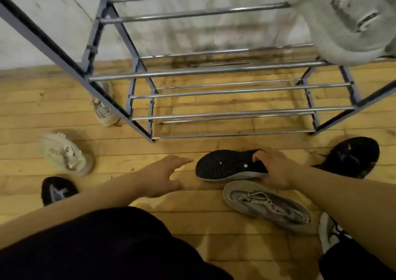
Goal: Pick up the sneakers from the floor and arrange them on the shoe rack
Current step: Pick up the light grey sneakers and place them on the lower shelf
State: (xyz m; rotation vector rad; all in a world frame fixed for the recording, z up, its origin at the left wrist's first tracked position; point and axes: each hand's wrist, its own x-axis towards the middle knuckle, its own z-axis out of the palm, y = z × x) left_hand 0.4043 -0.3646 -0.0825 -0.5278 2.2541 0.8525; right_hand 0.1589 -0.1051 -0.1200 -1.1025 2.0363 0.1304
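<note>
A black knit sneaker (225, 165) lies on its side on the wooden floor in front of the shoe rack (222, 91). My right hand (274, 168) grips its heel opening. My left hand (162, 176) hovers open just left of its toe, holding nothing. A grey laced sneaker (265, 204) lies right below the black one. A large grey sneaker (340, 20) sits on an upper rack tier at the top right.
Two cream sneakers lie at the left, one on the floor (66, 153) and one beside the rack's leg (105, 108). Black sneakers lie at the far right (351, 157) and lower left (56, 190). My dark-clothed knees (107, 247) fill the bottom.
</note>
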